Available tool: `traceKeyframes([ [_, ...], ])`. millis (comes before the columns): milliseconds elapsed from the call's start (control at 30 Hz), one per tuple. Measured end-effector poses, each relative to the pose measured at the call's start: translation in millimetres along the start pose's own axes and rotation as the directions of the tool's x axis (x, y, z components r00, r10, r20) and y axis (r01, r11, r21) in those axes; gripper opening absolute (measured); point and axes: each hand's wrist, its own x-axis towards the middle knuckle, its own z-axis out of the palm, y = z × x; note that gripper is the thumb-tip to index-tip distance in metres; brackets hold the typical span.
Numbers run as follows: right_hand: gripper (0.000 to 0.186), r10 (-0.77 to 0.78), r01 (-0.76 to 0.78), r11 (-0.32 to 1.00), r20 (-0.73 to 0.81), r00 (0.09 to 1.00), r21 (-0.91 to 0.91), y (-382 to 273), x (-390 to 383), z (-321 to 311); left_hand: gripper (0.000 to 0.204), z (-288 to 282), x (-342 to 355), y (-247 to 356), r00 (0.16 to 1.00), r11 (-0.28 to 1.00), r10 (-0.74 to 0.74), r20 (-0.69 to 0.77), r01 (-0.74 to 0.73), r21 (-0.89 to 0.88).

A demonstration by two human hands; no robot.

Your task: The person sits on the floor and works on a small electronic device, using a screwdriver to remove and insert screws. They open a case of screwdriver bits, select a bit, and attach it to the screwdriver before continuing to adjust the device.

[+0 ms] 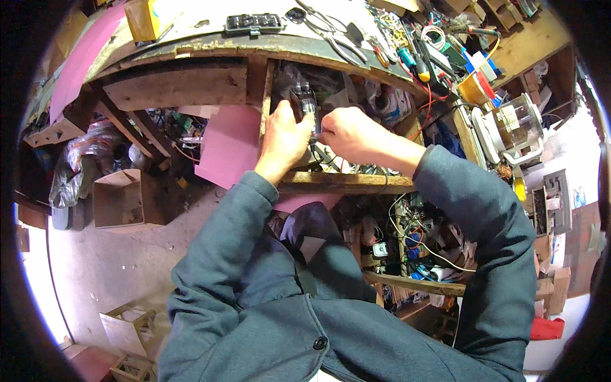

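Observation:
Above an open wooden drawer (344, 183), both my hands work close together. My left hand (285, 137) is closed round a small dark, shiny object (304, 99); its exact kind is not clear. Right beside it, my right hand (350, 132) has its fingers curled in a pinch near the object's lower end. What those fingers hold, if anything, is hidden. Inside the drawer, beneath and around my hands, lie plastic bags, cables and small parts.
On the workbench lie a black case of small pieces (254, 24), pliers (344, 48) and several screwdrivers. A blender-like appliance (509, 130) stands at the right. A lower drawer (414, 282) holds tangled wires. Pink sheet (228, 146) hangs left of my hands; a cardboard box (124, 200) sits on the floor.

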Motion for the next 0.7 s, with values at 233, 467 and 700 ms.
traceKeyframes([
  [233,0.012,-0.374,0.345,0.895,-0.056,0.926,-0.284,6.0,-13.7,-6.4,0.04,-8.8,1.0,10.8,0.969,0.979,-0.152,0.196,0.174,-0.104],
  [467,0.017,-0.732,0.578,0.409,0.125,0.67,-0.706,8.6,-21.8,-2.6,0.033,0.1,1.6,-7.0,0.988,0.995,-0.068,0.142,0.078,-0.063],
  [700,0.014,-0.631,0.555,0.559,0.117,0.767,-0.616,4.9,-22.5,1.0,0.035,-4.0,-0.9,3.3,0.987,0.996,-0.081,0.136,0.086,-0.036],
])
